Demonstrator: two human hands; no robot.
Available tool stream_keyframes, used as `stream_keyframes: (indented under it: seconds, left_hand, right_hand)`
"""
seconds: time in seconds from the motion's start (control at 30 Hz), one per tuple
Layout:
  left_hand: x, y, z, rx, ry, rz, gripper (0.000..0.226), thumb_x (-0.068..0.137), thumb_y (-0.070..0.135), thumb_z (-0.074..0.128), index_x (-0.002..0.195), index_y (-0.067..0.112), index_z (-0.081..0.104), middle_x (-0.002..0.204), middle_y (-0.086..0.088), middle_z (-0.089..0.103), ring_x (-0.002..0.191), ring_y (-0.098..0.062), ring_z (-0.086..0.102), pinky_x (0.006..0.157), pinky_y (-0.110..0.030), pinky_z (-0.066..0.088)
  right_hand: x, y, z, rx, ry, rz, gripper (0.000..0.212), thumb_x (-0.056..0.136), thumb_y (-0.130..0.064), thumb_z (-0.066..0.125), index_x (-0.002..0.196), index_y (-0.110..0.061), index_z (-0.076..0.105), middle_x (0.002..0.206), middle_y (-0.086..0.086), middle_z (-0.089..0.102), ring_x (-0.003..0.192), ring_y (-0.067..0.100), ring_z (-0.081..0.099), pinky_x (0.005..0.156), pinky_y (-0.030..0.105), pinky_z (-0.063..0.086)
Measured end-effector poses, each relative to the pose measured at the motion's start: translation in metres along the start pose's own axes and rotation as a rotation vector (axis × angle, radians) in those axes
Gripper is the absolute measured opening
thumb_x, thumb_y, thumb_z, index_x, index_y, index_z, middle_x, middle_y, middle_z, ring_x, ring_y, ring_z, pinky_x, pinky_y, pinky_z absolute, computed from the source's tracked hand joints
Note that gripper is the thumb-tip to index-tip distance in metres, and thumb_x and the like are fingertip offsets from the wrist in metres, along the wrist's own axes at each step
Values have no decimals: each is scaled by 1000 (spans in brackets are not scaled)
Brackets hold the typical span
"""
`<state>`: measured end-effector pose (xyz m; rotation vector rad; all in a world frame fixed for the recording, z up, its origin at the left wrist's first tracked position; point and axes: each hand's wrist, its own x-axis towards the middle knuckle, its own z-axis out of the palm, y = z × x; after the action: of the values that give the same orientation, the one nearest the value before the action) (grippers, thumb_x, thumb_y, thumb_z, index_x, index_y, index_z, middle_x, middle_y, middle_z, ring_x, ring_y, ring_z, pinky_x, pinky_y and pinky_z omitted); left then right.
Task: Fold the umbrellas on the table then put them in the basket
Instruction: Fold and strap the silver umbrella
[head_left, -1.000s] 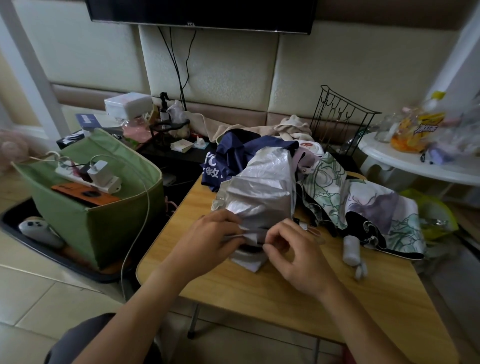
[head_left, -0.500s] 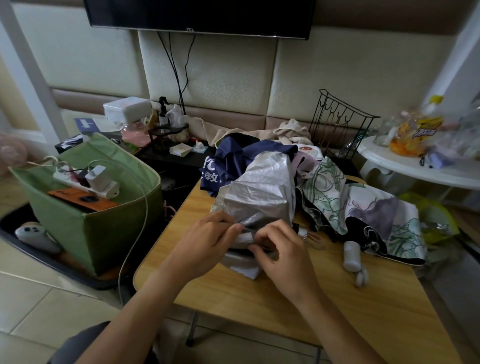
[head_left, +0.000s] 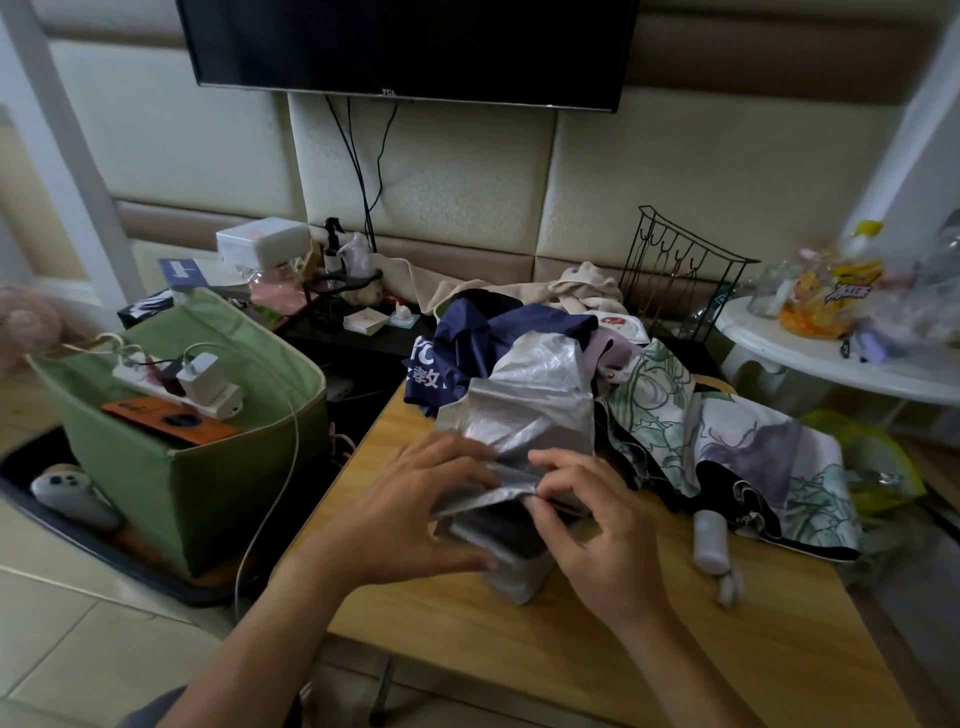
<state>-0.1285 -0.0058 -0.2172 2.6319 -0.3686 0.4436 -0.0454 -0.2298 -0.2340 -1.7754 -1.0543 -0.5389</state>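
Near the left edge of the wooden table (head_left: 519, 639), both hands are working on the silver umbrella (head_left: 524, 410): the left hand (head_left: 410, 519) is curling its fingers and thumb round the bundled fabric, while the right hand (head_left: 602, 540) is pinching a fold of it. Behind it the navy umbrella (head_left: 467, 338) is lying at the far edge, the floral umbrella (head_left: 727, 447) is sprawling toward the right edge, and the green basket (head_left: 208, 488) is standing on the floor beside the left edge.

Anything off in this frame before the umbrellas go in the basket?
Yes. The green basket is already topped with a white power strip with chargers and an orange case, blocking its opening. On the table, the navy umbrella and floral umbrella lie unfolded in a heap behind the silver umbrella.
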Motion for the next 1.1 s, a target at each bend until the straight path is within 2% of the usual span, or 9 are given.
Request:
stream_keyframes:
  seconds: [0.1,0.2,0.33,0.43,0.63,0.8,0.93,1.03,1.1]
  left_hand:
    - [3,-3,7,-36,-97,-28,64,81,46,72,139,47,47,123,24,58,112,6,52,91,-17,43]
    - [4,-18,18,46,-213,-42,59,81,51,72,138,41,56,124,18,61,114,-2,55,97,-29,47]
    - [1,-35,31,171,-375,-184,81,83,67,66,153,44,33,156,19,34,146,-7,29,117,-37,29]
    - [2,-37,35,182,-387,-261,97,81,71,67,159,40,20,166,15,20,154,-10,17,122,-39,17]
    - [10,-41,32,86,-386,-300,98,78,74,67,156,44,17,165,16,25,154,-8,18,124,-53,11]
    - [8,-45,22,-1,-525,-264,78,85,63,61,152,58,21,168,21,7,155,-3,-4,123,-56,-2]
    - [8,-49,11,-294,-525,-439,75,60,49,48,133,59,39,166,17,24,153,-14,19,126,-50,-2]
    - [8,-48,14,-390,-461,-520,57,76,42,41,132,39,55,150,10,51,140,-12,42,123,-39,15]
    - [9,-44,18,-394,-357,-589,43,97,49,37,129,33,61,135,9,60,127,-12,51,119,-42,28]
  right_hand:
    - [0,0,-1,16,-37,-3,11,90,-12,78,87,-16,69,113,-15,70,108,9,68,86,33,57]
    - [-1,-1,-1,34,-101,7,15,88,-8,81,84,-18,69,104,-14,71,102,10,70,82,32,58]
    - [-5,2,-1,89,-229,46,17,88,-11,79,82,-18,65,97,-12,70,99,9,70,79,32,58]
    - [-6,6,2,80,-285,88,17,89,-15,78,83,-21,64,97,-12,70,99,9,70,79,33,58]
    - [-6,8,1,86,-312,140,16,90,-18,79,83,-22,66,89,-14,71,86,7,70,73,19,54]
    - [-9,13,2,104,-430,162,12,89,-22,81,84,-21,70,84,-14,71,82,9,70,71,23,57]
    - [-13,14,7,99,-517,135,11,87,-24,81,83,-20,71,83,-14,71,80,6,70,73,19,54]
    - [-13,15,7,75,-577,141,12,85,-29,82,83,-24,71,84,-15,71,82,5,69,75,23,55]
    - [-14,15,8,45,-621,123,12,84,-31,82,84,-24,72,86,-15,70,84,4,67,77,21,53]
